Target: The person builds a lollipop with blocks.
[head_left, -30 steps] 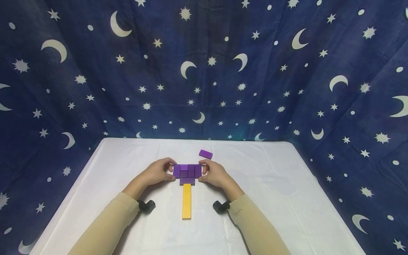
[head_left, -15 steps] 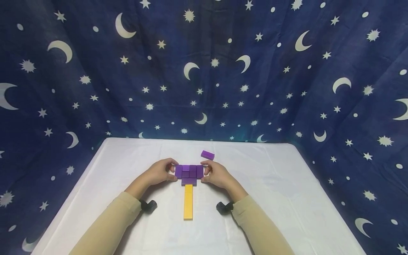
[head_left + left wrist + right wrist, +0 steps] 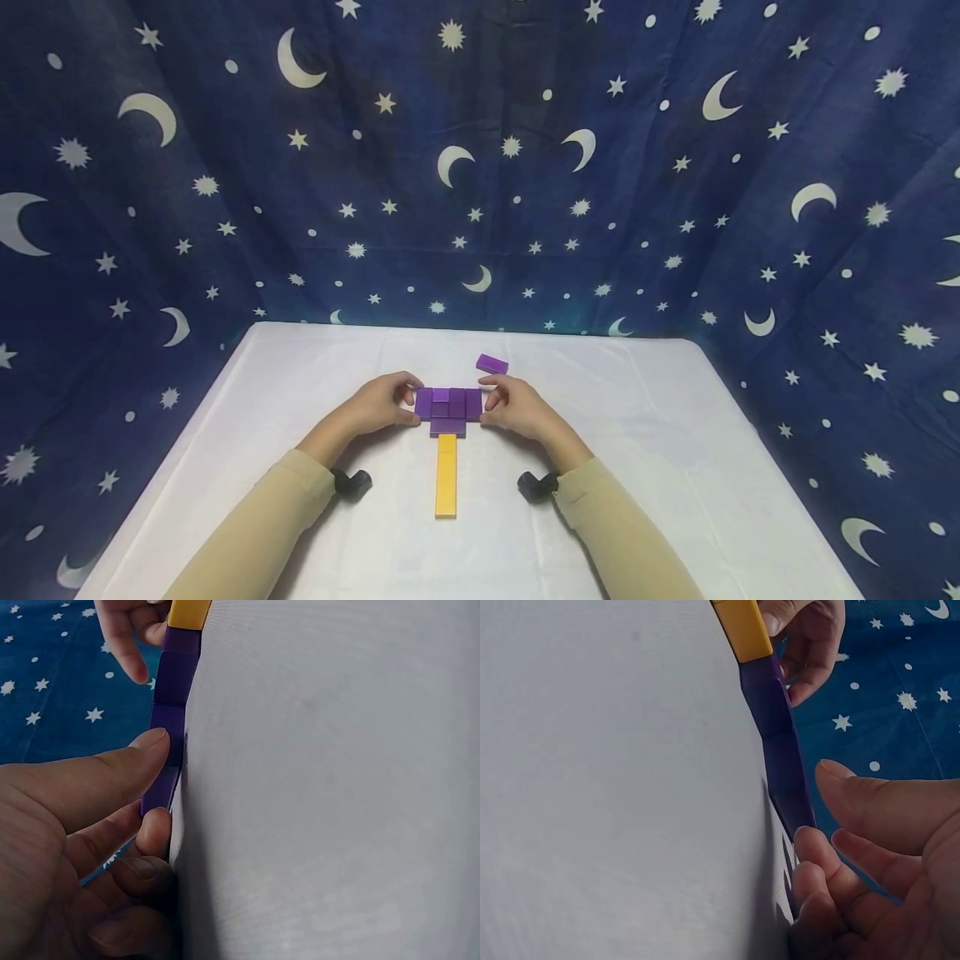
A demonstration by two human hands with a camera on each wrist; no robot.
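Note:
Glossy purple blocks lie side by side in a compact group on the white table, in the head view. My left hand (image 3: 378, 404) pinches the leftmost purple block (image 3: 423, 403), thumb at its near end and fingers at its far end. The left thumb (image 3: 154, 746) presses on purple in the left wrist view. At the rightmost purple block (image 3: 473, 404) is my right hand (image 3: 521, 408). In the right wrist view its thumb (image 3: 836, 776) stands apart from the purple row, while a fingertip is at the row's end. A crosswise purple block (image 3: 447, 427) joins a yellow strip (image 3: 446, 479).
A loose purple block (image 3: 492, 364) lies tilted behind the right hand. White cloth covers the table (image 3: 630, 442). Beyond its back edge hangs a dark blue curtain (image 3: 517, 183) with moons and stars. Each wrist wears a black camera (image 3: 352, 484).
The head view has shifted slightly, moving the scene right. My right thumb and fingers have eased rightward off the rightmost purple block. The left hand keeps its pinch, and the block layout looks the same.

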